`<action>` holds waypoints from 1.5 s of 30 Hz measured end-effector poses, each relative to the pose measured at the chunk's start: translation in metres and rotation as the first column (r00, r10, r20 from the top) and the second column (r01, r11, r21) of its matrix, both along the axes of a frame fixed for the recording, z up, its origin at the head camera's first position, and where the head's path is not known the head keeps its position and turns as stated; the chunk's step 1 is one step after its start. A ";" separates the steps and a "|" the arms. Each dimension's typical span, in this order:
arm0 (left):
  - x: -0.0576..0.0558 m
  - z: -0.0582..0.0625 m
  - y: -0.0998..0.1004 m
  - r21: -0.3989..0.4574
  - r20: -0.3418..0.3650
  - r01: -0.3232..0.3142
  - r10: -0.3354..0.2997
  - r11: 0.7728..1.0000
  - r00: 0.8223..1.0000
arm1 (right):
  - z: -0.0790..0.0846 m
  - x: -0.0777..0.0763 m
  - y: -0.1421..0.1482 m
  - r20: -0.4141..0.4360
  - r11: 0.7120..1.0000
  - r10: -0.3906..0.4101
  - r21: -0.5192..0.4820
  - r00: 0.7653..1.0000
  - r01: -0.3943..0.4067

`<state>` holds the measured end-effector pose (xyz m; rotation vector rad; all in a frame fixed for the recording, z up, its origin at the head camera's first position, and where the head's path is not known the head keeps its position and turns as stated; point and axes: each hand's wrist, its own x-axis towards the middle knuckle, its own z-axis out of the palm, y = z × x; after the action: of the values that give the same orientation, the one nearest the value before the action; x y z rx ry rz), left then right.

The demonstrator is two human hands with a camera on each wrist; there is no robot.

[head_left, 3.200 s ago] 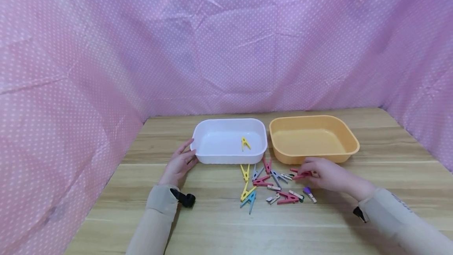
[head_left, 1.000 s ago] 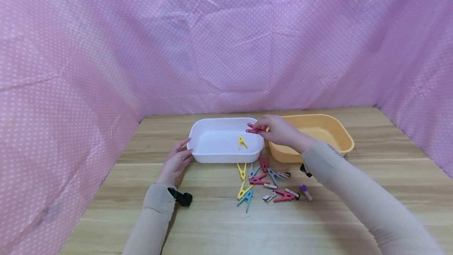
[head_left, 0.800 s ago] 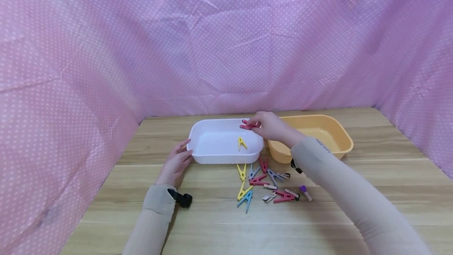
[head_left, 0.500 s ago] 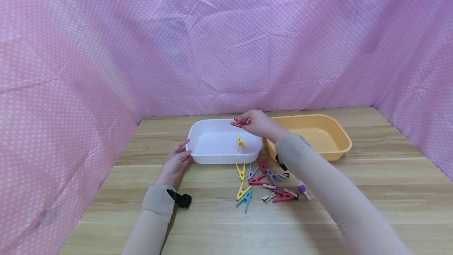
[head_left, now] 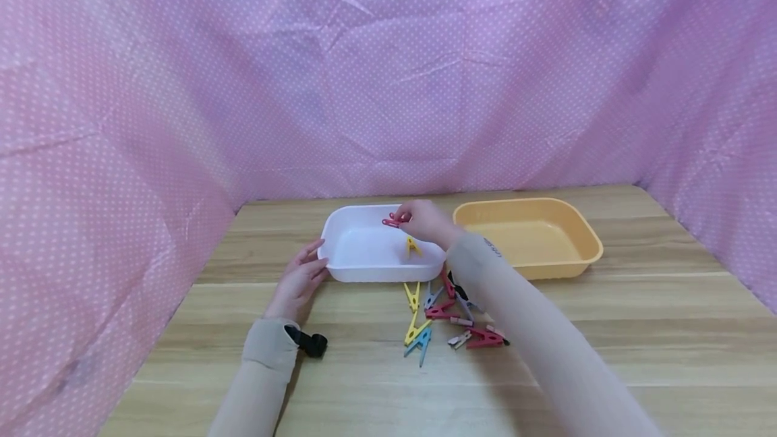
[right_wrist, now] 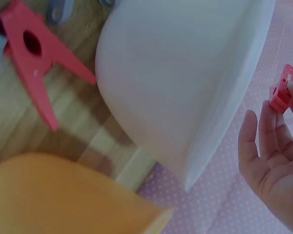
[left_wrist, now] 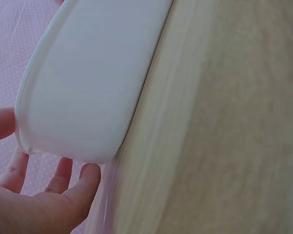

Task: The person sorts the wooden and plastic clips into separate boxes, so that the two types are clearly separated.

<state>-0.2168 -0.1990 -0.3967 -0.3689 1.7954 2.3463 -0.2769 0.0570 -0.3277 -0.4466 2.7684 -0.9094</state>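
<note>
My right hand pinches a red clothespin over the white tub, its prongs pointing left. In the right wrist view that clothespin shows between thumb and fingertips, beyond the tub's rim. A yellow clothespin lies inside the white tub. At the tub's left end, my left hand touches the wall with relaxed, spread fingers. The left wrist view has its fingertips against the end of the tub.
An orange tub stands to the right of the white one. In front lie several clothespins: yellow, red, blue, and small wooden ones. My right forearm covers part of the pile. A pink dotted cloth hangs behind the table.
My right hand picked up a red clothespin beside the orange tub and carried it left over the white tub, moving further left in the last second. The left hand stays at the tub's end.
</note>
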 end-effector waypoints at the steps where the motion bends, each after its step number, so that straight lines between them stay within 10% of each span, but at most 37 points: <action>1: 0.000 0.000 0.000 -0.001 0.010 -0.005 0.005 1.000 1.000 | -0.002 0.000 -0.002 0.003 1.000 -0.004 -0.004 1.000 0.004; 16: -0.003 -0.004 0.004 0.013 -0.001 0.013 -0.013 1.000 1.000 | -0.017 0.003 -0.009 -0.087 0.998 0.066 0.029 0.994 -0.064; 30: -0.004 -0.001 0.003 0.015 -0.006 0.008 -0.008 1.000 1.000 | 0.005 0.011 0.017 -0.133 0.990 0.113 -0.068 0.985 -0.122; 45: -0.004 0.000 0.000 -0.028 -0.011 0.055 -0.055 0.998 0.998 | 0.030 0.051 0.054 -0.272 0.956 0.209 -0.143 0.939 -0.254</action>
<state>-0.2208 -0.1990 -0.3966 -0.3056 1.8208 2.2936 -0.2263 0.1112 -0.2975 -0.9628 2.7811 -1.1110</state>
